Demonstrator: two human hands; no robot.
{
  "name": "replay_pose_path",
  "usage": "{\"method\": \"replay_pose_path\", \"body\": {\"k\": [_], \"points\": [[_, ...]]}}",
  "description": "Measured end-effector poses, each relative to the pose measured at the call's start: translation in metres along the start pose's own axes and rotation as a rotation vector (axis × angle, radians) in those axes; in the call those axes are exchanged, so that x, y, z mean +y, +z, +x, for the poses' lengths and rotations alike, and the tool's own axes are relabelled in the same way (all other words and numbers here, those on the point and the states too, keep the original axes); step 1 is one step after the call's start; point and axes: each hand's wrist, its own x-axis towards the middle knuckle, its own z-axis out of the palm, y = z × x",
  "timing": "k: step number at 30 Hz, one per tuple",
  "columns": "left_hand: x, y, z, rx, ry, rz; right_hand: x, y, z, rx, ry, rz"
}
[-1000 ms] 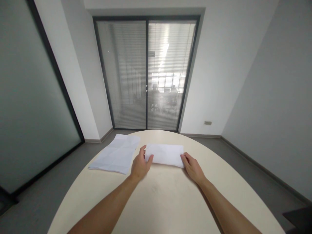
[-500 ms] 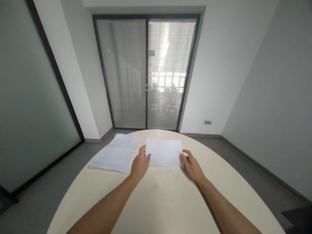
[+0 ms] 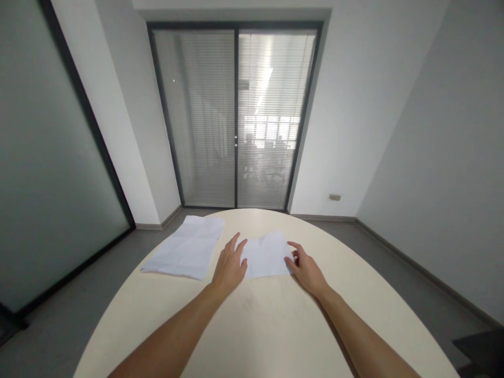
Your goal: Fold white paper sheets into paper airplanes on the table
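A white sheet of paper [image 3: 265,256] lies in front of me on the round table, between my two hands. Its top edge looks uneven, and its lower edge tilts slightly. My left hand [image 3: 230,265] is over the sheet's left edge, palm down with the fingers spread. At the right edge, my right hand [image 3: 307,269] has the paper between its thumb and curled fingers; the fingers beneath are partly hidden. Left of my left hand lies a larger stack of white paper [image 3: 183,249] with faint creases.
The pale round table [image 3: 252,325] spreads under both forearms. Beyond it stands a dark-framed glass door [image 3: 236,115] with blinds. A frosted glass panel [image 3: 51,173] is on the left, and a dark object [image 3: 480,349] shows at the lower right.
My left hand has let go of the sheet and spread its fingers. The sheet has turned slightly and come a little nearer. My right hand has shifted slightly left.
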Motion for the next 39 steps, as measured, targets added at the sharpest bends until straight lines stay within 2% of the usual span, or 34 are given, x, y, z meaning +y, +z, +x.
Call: {"method": "replay_pose_path", "body": {"k": [3,6,9,10,12,17,24,28,36,39], "points": [[0.002,0.000,-0.003,-0.180,0.134,-0.024,-0.002,-0.001,0.000,0.069,-0.066,-0.080],[0.004,-0.001,-0.006,-0.317,0.168,-0.012,-0.009,-0.001,-0.001,0.138,-0.264,-0.173],[0.006,-0.005,-0.007,-0.374,0.212,-0.003,-0.019,0.004,-0.006,-0.028,-0.374,-0.196],[0.007,-0.006,-0.007,-0.377,0.228,-0.003,-0.022,0.006,-0.008,-0.128,-0.380,-0.210],[0.010,-0.008,-0.007,-0.369,0.244,-0.004,-0.025,0.011,-0.011,-0.246,-0.335,-0.256],[0.013,-0.009,-0.008,-0.325,0.227,0.006,-0.029,0.011,-0.014,-0.316,-0.266,-0.315],[0.013,-0.004,-0.011,-0.387,0.147,0.038,-0.032,0.009,-0.012,-0.257,-0.305,-0.304],[0.013,-0.003,-0.011,-0.413,0.127,0.040,-0.030,0.012,-0.012,-0.205,-0.250,-0.290],[0.013,-0.002,-0.010,-0.382,0.134,0.085,-0.032,0.012,-0.011,-0.149,-0.196,-0.313],[0.014,-0.001,-0.009,-0.380,0.092,0.105,-0.033,0.012,-0.011,-0.135,-0.191,-0.325]]}}
